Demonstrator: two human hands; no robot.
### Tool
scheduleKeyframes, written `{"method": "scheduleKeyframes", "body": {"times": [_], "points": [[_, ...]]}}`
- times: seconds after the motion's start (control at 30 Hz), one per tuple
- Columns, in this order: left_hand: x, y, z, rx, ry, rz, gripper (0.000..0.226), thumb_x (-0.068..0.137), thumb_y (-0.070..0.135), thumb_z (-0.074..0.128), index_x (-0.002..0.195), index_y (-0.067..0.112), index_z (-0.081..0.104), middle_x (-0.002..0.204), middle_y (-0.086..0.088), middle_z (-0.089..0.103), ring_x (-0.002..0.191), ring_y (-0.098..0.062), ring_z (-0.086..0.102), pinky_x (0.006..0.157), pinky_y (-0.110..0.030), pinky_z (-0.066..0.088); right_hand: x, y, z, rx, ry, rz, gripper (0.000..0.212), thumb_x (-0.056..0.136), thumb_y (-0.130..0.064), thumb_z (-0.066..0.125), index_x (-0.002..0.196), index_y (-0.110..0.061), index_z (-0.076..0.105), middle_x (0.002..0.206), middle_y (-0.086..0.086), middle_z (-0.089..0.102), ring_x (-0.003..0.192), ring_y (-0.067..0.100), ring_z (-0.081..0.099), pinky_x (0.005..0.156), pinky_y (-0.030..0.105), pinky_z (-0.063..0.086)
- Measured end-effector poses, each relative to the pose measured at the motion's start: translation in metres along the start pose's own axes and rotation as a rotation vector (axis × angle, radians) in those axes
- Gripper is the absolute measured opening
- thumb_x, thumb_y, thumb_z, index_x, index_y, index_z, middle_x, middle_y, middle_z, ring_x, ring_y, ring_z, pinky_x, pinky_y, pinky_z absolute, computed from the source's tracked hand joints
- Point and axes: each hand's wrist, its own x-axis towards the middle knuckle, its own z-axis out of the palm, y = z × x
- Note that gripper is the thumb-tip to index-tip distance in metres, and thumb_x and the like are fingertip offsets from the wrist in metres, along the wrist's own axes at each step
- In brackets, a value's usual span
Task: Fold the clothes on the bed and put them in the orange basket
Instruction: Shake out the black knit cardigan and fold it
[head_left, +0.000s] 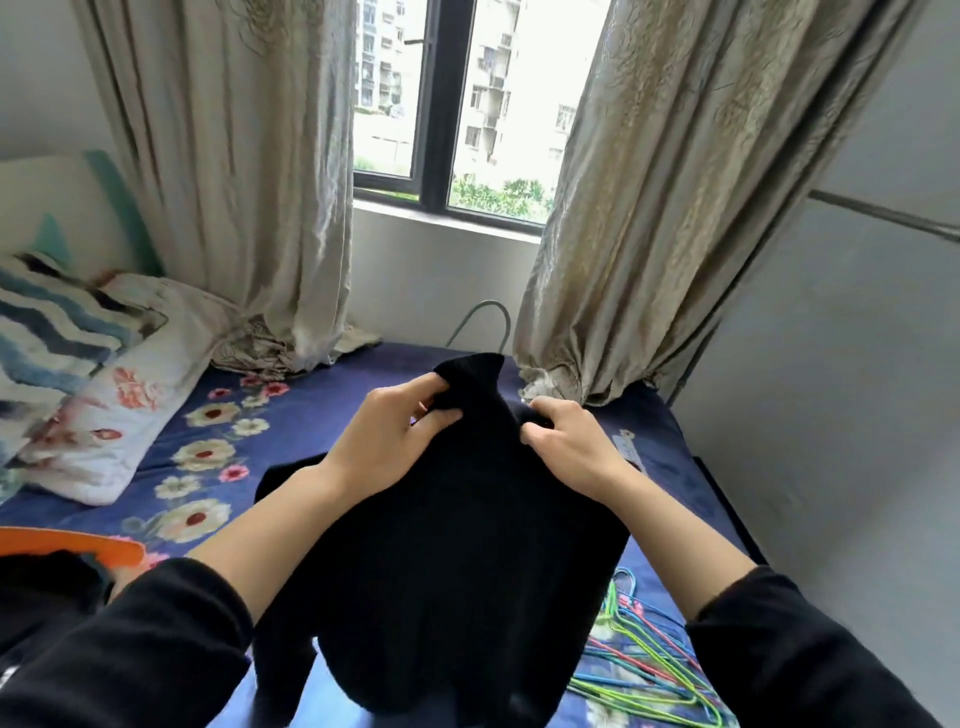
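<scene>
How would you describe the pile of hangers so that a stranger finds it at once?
Start at the bed with the blue flowered sheet. At its right edge, beside the black sweater, lies a loose heap of thin hangers. Only they are bright green, blue and pink wire.

I'm seeing a black knit sweater (457, 545) over the blue floral bed (311, 405), collar end farthest from me. The orange basket (72, 543) has its rim at far left.
</scene>
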Motion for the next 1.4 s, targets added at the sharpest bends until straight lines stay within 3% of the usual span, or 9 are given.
{"method": "scheduleKeyframes", "body": {"times": [0.13,0.37,0.43,0.57,0.73,0.83,1.0,1.23,1.4], "points": [[-0.002,0.013,-0.015,-0.136,-0.134,0.007,0.022,0.095,0.018,0.059,0.114,0.030,0.063,0.104,0.014,0.067,0.102,-0.008,0.063,0.092,-0.031,0.049,-0.003,0.002,-0.006,0.047,0.053,0.041,0.020,0.083,-0.018,0.053,0.076,-0.001,0.045,0.066,0.003,0.046,0.062,0.014,0.041,0.058,0.033,0.032],[0.005,0.032,-0.022,-0.248,-0.023,0.026,0.013,0.097,0.019,0.056,0.085,0.012,0.054,0.068,-0.002,0.051,0.065,-0.014,0.047,0.065,-0.032,0.041,0.003,-0.003,-0.017,0.147,0.080,-0.017,0.021,0.079,-0.024,0.055,0.082,-0.004,0.061,0.067,0.013,0.057,0.060,0.010,0.049,0.060,0.031,0.042],[0.006,0.041,-0.023,-0.186,-0.037,0.092,0.013,0.095,0.022,0.060,0.084,0.015,0.056,0.070,-0.003,0.055,0.065,-0.023,0.052,0.064,-0.033,0.044,0.005,-0.003,-0.023,0.185,0.115,-0.026,0.016,0.080,-0.019,0.057,0.072,-0.005,0.057,0.059,0.002,0.050,0.055,0.010,0.045,0.056,0.028,0.037],[0.008,0.046,-0.036,0.051,-0.150,0.213,0.021,0.084,0.029,0.073,0.079,0.037,0.054,0.069,0.015,0.059,0.063,-0.005,0.055,0.062,-0.017,0.042,0.009,0.002,-0.042,0.324,0.213,0.003,0.014,0.080,-0.013,0.060,0.067,-0.008,0.059,0.058,0.000,0.054,0.054,0.011,0.050,0.056,0.028,0.040],[0.017,0.036,-0.045,0.263,-0.265,0.035,0.046,0.072,0.041,0.077,0.112,0.031,0.056,0.090,0.020,0.066,0.083,0.001,0.064,0.078,-0.019,0.050,0.009,-0.008,-0.046,0.408,0.230,-0.014,0.008,0.078,-0.009,0.064,0.070,-0.010,0.065,0.060,-0.003,0.062,0.056,0.006,0.057,0.055,0.022,0.046],[0.017,0.029,-0.038,0.339,-0.277,0.087,0.011,0.080,0.035,0.070,0.090,0.035,0.067,0.080,0.016,0.066,0.078,-0.002,0.063,0.074,-0.032,0.051,0.008,-0.014,-0.044,0.427,0.118,-0.042,0.007,0.077,-0.004,0.065,0.076,-0.010,0.068,0.072,0.007,0.069,0.064,0.010,0.062,0.061,0.023,0.051],[0.010,0.026,-0.022,0.096,0.006,0.074,0.009,0.084,0.019,0.073,0.092,0.019,0.069,0.084,0.009,0.061,0.080,-0.011,0.057,0.078,-0.030,0.047,0.008,-0.011,-0.040,0.455,0.073,-0.037,0.013,0.080,-0.002,0.063,0.081,-0.012,0.072,0.078,0.008,0.072,0.068,0.012,0.065,0.066,0.025,0.053],[-0.008,0.027,-0.003,-0.168,-0.130,0.099,0.011,0.087,0.014,0.068,0.091,0.012,0.058,0.091,0.007,0.069,0.081,-0.016,0.064,0.077,-0.032,0.053,0.008,0.012,-0.022,0.392,0.065,0.065,0.008,0.083,-0.009,0.062,0.079,-0.009,0.069,0.070,0.001,0.064,0.066,0.010,0.058,0.063,0.027,0.046],[-0.021,0.008,0.003,0.304,-0.255,0.249,0.028,0.092,0.044,0.057,0.096,0.018,0.048,0.067,0.004,0.056,0.062,-0.024,0.045,0.074,-0.029,0.039,0.001,0.034,-0.009,0.365,0.073,0.109,0.007,0.080,-0.007,0.062,0.078,-0.003,0.067,0.065,0.000,0.057,0.062,0.009,0.051,0.059,0.025,0.040]]}}
